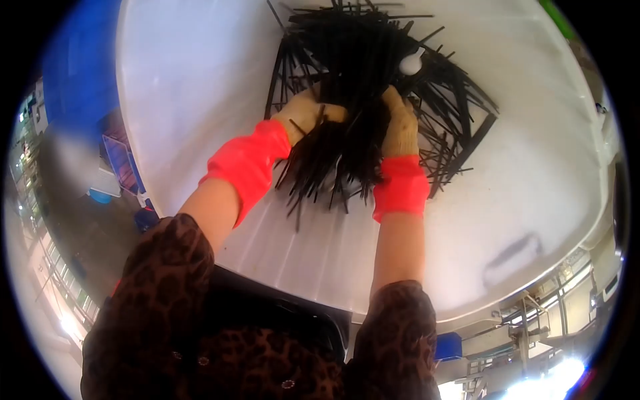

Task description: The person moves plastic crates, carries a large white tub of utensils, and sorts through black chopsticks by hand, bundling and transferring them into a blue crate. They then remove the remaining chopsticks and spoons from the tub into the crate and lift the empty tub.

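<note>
Both my hands wear tan knit gloves with red rubber cuffs. My left hand (pixel 308 112) and my right hand (pixel 401 123) close from either side around a thick bundle of thin black strips (pixel 343 143). The bundle's near ends fan out toward me. Some fingers are hidden behind the strips. Beneath and beyond lies a tangled pile of more black strips (pixel 460 100) in a big white tub (pixel 193 80). Just past my right hand, a small white rounded piece (pixel 412 62) rests among the strips.
The tub's curved rim (pixel 293 293) runs close in front of my body. A blue surface (pixel 80 60) stands at the left, above a grey floor (pixel 73 220). Metal frames (pixel 547 313) and a blue box (pixel 448 346) are at the lower right.
</note>
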{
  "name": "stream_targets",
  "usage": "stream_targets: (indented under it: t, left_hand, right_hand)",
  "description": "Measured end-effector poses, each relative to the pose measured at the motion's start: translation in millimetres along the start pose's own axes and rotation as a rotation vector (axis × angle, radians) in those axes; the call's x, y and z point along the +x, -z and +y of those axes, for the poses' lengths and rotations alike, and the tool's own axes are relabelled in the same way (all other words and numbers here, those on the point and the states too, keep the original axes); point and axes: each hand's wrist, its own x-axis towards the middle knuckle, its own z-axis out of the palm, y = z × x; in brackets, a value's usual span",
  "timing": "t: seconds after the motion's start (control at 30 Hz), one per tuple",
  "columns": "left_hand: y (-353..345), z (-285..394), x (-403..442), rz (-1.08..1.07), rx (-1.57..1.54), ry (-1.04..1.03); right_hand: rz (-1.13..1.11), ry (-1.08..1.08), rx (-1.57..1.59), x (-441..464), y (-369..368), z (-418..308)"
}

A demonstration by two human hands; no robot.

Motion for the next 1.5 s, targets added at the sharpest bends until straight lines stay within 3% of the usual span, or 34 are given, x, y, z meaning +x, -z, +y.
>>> stream_targets:
  t: [0.13, 0.17, 0.27, 0.3, 0.43, 0.47, 0.53, 0.57, 0.7, 0.83, 0.9, 0.93, 1.0, 1.1, 1.17, 1.23, 1.3, 1.37, 1.47, 1.5]
  left_hand:
    - [5.8, -9.7, 23.6, 0.084, 0.383, 0.012]
    - [6.4, -5.2, 23.0, 0.021, 0.168, 0.061]
    - [1.4, 6.7, 15.5, -0.109, 0.019, 0.089]
    - [-3.0, 8.5, 12.3, -0.028, 0.259, 0.136]
    - [-4.1, -3.2, 7.1, -0.026, 0.433, 0.163]
    - [-2.8, -5.7, 8.5, -0.058, 0.419, 0.202]
    - [-2.4, -6.5, 10.1, -0.121, 0.393, 0.281]
    - [0.6, -15.2, 17.2, -0.123, 0.264, 0.2]
    - [-5.6, -2.2, 4.1, -0.168, 0.073, 0.134]
    - [-44.4, 22.2, -86.6, -0.18, 0.231, 0.08]
    - [-55.3, 34.8, -106.6, -0.144, 0.115, 0.122]
    - [-60.4, 40.4, -116.5, -0.125, 0.056, 0.142]
    - [-44.5, 51.3, -79.3, -0.144, -0.032, -0.014]
    - [-38.9, 84.5, -46.3, -0.118, -0.156, -0.043]
    - [-50.7, 87.6, -62.0, -0.072, -0.197, -0.097]
    - [-60.2, 69.4, -82.4, -0.124, -0.143, -0.056]
    - [-70.2, 38.2, -100.5, -0.112, -0.121, -0.016]
    - [-63.0, 27.1, -127.1, -0.172, -0.209, 0.037]
    - [-58.9, 27.3, -122.9, -0.144, -0.214, 0.06]
    - [-58.7, 27.4, -113.7, -0.13, -0.211, 0.042]
  right_hand:
    - [0.021, -0.008, 0.016, 11.0, 30.3, 22.1]
    - [-0.001, 0.01, 0.028, 7.0, 36.2, 23.7]
    - [-0.078, 0.086, -0.119, 2.9, 49.4, 44.9]
    - [-0.083, 0.111, -0.189, 1.4, 49.3, 49.7]
    - [-0.102, -0.03, -0.289, 2.1, 37.5, 52.6]
    - [-0.113, -0.065, -0.286, 2.0, 32.5, 52.1]
    - [-0.16, -0.156, 0.073, 0.2, 20.8, 45.1]
    - [-0.174, -0.188, 0.192, 1.5, 16.5, 41.9]
    - [-0.216, -0.134, 0.005, -1.7, 12.7, 25.1]
    - [-0.243, -0.129, -0.106, -109.9, 25.7, -13.1]
    - [-0.272, -0.178, -0.016, -136.2, 20.9, -34.3]
    - [-0.226, -0.131, -0.082, -131.0, 14.1, -38.7]
    - [-0.175, -0.065, -0.158, -98.5, 2.3, -47.5]
    - [-0.242, 0.177, -0.189, -54.9, -18.6, -78.9]
    - [-0.249, 0.199, -0.147, -72.0, -14.5, -79.5]
    - [-0.308, 0.211, -0.199, -92.8, -2.9, -74.2]
    - [-0.275, 0.186, -0.455, -104.6, 18.5, -39.4]
    - [-0.214, 0.084, -0.51, -128.4, 28.5, -6.3]
    - [-0.267, 0.027, -0.558, -136.4, 16.0, -27.8]
    - [-0.227, 0.045, -0.406, -128.1, 10.1, -34.5]
